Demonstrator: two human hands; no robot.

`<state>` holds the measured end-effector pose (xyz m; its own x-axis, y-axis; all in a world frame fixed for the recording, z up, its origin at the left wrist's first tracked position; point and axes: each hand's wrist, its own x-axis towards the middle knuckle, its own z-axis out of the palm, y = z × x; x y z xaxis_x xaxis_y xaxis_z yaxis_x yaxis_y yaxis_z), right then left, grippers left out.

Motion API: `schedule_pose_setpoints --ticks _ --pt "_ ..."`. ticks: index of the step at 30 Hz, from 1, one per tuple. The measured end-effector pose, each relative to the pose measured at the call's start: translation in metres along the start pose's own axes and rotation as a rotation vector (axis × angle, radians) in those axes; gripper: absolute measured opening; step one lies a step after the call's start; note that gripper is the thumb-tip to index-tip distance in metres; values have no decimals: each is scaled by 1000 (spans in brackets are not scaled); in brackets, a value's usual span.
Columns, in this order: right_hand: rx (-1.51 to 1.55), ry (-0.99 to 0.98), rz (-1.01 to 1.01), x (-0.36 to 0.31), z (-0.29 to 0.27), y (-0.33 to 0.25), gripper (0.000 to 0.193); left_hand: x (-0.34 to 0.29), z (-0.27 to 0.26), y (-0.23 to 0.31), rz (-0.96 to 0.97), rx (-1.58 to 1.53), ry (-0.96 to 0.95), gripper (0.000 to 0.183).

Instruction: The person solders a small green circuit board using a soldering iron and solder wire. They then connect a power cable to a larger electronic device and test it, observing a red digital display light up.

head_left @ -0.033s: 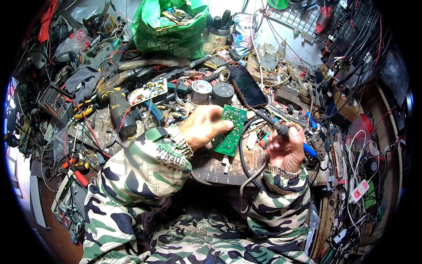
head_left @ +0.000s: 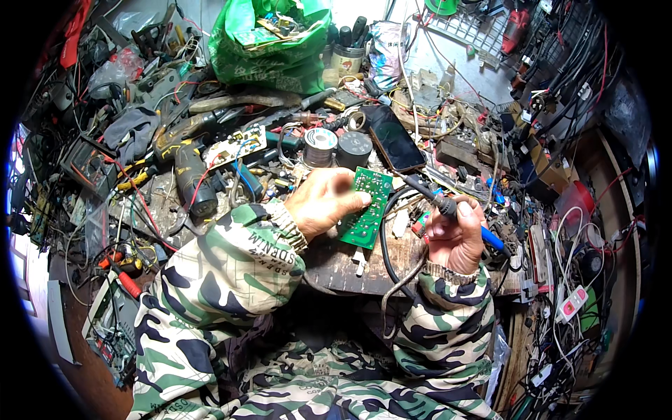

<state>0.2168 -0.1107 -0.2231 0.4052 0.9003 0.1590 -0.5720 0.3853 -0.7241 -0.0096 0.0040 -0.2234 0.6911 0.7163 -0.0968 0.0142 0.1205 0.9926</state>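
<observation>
A green circuit board (head_left: 366, 220), solder side up and tilted, is pinched between the thumb and fingers of my left hand (head_left: 323, 201). My right hand (head_left: 458, 234) is closed round a soldering iron (head_left: 441, 203) with a black grip and blue handle. The iron points up and left, its front end near the board's upper right edge. Whether its tip touches the board I cannot tell. Below the board, a small white connector (head_left: 360, 260) shows against the worn wooden bench (head_left: 329, 266). A dark cable (head_left: 387, 245) curves between my hands.
Beyond my hands are a solder spool (head_left: 320, 145), a round black tin (head_left: 354, 148) and a dark phone (head_left: 394, 138). A yellow-black power drill (head_left: 187, 171) lies left. Behind stands a green bag (head_left: 273, 66) of boards. Tangled cables (head_left: 553, 350) hang at right.
</observation>
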Motion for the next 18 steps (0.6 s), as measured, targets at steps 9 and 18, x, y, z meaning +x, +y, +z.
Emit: schedule_pose_setpoints --ticks 9,18 --pt "-150 34 40 -3 6 -1 20 -1 -3 -1 -19 40 6 36" --pt "-175 40 40 -5 5 -2 19 0 -1 0 -2 16 -19 36"
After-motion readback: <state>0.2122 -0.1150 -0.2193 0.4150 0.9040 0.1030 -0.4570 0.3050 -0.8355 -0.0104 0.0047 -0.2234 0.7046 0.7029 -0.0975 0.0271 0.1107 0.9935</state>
